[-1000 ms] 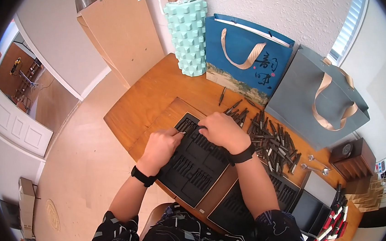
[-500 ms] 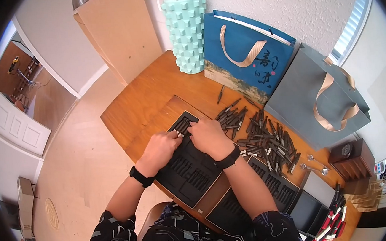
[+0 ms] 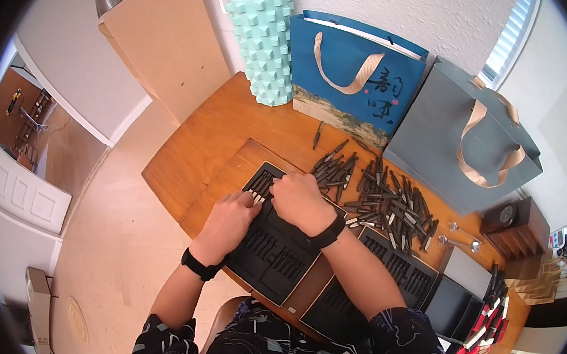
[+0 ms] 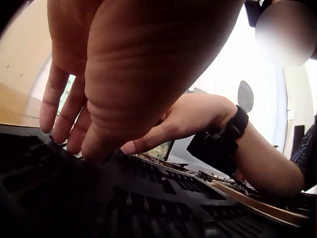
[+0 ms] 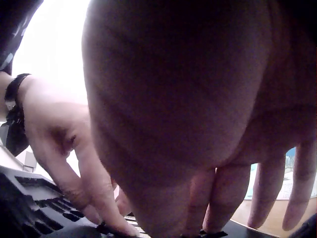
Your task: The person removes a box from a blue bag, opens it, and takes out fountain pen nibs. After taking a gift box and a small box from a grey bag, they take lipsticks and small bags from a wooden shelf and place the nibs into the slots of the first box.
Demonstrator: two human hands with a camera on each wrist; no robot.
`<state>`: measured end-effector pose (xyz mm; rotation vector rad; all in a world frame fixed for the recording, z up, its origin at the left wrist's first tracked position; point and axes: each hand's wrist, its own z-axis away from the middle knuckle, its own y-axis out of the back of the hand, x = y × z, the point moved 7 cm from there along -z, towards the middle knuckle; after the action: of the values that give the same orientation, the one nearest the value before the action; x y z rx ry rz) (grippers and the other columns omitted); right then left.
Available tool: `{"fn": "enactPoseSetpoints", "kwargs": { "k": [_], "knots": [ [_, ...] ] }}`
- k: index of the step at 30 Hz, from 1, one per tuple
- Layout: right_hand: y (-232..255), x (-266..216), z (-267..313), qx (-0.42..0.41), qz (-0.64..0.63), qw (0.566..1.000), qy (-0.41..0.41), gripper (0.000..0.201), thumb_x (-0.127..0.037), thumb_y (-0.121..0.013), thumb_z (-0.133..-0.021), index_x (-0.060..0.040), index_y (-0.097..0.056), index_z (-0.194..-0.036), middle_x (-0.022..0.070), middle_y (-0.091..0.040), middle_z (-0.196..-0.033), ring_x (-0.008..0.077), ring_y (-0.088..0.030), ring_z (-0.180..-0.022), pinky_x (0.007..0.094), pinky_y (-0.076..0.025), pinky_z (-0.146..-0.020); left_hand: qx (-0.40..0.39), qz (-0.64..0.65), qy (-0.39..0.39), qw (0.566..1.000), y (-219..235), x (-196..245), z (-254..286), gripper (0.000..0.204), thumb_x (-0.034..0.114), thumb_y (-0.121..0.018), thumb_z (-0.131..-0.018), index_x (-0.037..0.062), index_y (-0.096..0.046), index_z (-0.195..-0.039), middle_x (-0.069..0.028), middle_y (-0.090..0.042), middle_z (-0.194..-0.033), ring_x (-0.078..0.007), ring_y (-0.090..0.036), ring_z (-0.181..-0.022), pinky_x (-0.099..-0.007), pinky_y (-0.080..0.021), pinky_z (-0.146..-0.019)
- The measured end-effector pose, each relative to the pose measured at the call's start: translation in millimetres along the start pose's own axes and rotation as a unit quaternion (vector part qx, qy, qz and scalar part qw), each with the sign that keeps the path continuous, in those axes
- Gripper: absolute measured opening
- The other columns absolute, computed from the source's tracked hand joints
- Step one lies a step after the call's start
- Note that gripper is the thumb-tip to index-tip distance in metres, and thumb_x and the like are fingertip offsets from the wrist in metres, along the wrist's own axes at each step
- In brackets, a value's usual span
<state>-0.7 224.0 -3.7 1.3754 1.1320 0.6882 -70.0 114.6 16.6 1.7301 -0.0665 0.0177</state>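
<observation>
In the head view, my left hand (image 3: 223, 224) reaches over the upper left edge of a slotted black tray (image 3: 272, 284). Its fingertips are right at several slim pieces with pale ends (image 3: 258, 197) in the upper slots. My right hand (image 3: 297, 203) is beside it, with its fingers pointing down at the same end of the tray. Both wrist views show fingers extended downward, close to the black tray (image 4: 143, 198). The right fingertips are partly hidden at the lower edge of the right wrist view, where pale strips (image 5: 138, 227) show between the hands.
A heap of dark pen-like pieces (image 3: 393, 202) lies right of the tray. Another slotted tray (image 3: 332, 313) is under my right forearm, with an open dark box (image 3: 456, 311) beyond. A blue paper bag (image 3: 355, 76), a grey bag (image 3: 461, 128) and a mint vase (image 3: 264, 50) stand behind.
My right hand has shifted left, closer to my left hand. More pale ends show beside the left fingertips than a second ago. The view has also shifted slightly.
</observation>
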Motion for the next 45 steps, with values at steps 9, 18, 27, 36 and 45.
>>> {"fn": "enactPoseSetpoints", "kwargs": {
  "k": [9, 18, 27, 36, 45],
  "knots": [
    [78.3, 130.2, 32.9, 0.099, -0.058, 0.963, -0.243, 0.024, -0.033, -0.071, -0.095, -0.0115, -0.081, -0.097, 0.0169, -0.078, -0.095, 0.0400, -0.075, -0.093, 0.0511, -0.060, -0.081, -0.018, 0.031, 0.049, 0.998, 4.8, 3.2, -2.0, 0.026, 0.015, -0.072, -0.092, 0.0062, -0.078, -0.115, -0.0107, -0.067, -0.101, -0.0310, -0.067, -0.102, -0.0420, -0.057, -0.085],
    [86.7, 162.6, 52.4, 0.092, -0.108, 0.940, -0.309, 0.030, -0.038, -0.069, -0.097, -0.0154, -0.083, -0.109, 0.0153, -0.079, -0.105, 0.0401, -0.073, -0.103, 0.0507, -0.058, -0.091, 0.073, 0.108, -0.007, 0.991, 9.4, 72.1, -123.0, 0.020, 0.023, -0.077, -0.090, 0.0055, -0.074, -0.100, -0.0123, -0.070, -0.084, -0.0360, -0.072, -0.083, -0.0458, -0.058, -0.071],
    [83.6, 172.0, 55.9, 0.085, -0.104, 0.937, -0.321, 0.031, -0.040, -0.069, -0.097, -0.0153, -0.083, -0.110, 0.0179, -0.078, -0.107, 0.0413, -0.073, -0.104, 0.0511, -0.059, -0.091, 0.008, 0.037, 0.032, 0.999, -65.6, 78.1, -168.0, 0.020, 0.024, -0.076, -0.090, 0.0043, -0.073, -0.094, -0.0166, -0.073, -0.078, -0.0364, -0.075, -0.076, -0.0487, -0.059, -0.064],
    [91.7, 162.6, 55.7, 0.109, -0.125, 0.942, -0.291, 0.026, -0.029, -0.064, -0.100, -0.0122, -0.081, -0.110, 0.0188, -0.078, -0.104, 0.0404, -0.070, -0.109, 0.0522, -0.057, -0.093, 0.100, 0.110, 0.098, 0.984, -16.1, 48.8, -146.5, 0.014, 0.016, -0.068, -0.096, 0.0038, -0.074, -0.091, -0.0237, -0.071, -0.079, -0.0432, -0.072, -0.076, -0.0515, -0.058, -0.068],
    [97.5, 121.9, 30.5, 0.102, -0.297, 0.943, -0.113, 0.015, -0.013, -0.071, -0.097, -0.0012, -0.076, -0.104, 0.0139, -0.075, -0.084, 0.0249, -0.072, -0.075, 0.0371, -0.055, -0.072, 0.087, 0.503, 0.177, 0.841, 1.5, 11.0, -89.7, 0.014, 0.008, -0.069, -0.101, 0.0000, -0.076, -0.111, -0.0088, -0.076, -0.080, -0.0141, -0.071, -0.067, -0.0298, -0.058, -0.066]
  ]
}}
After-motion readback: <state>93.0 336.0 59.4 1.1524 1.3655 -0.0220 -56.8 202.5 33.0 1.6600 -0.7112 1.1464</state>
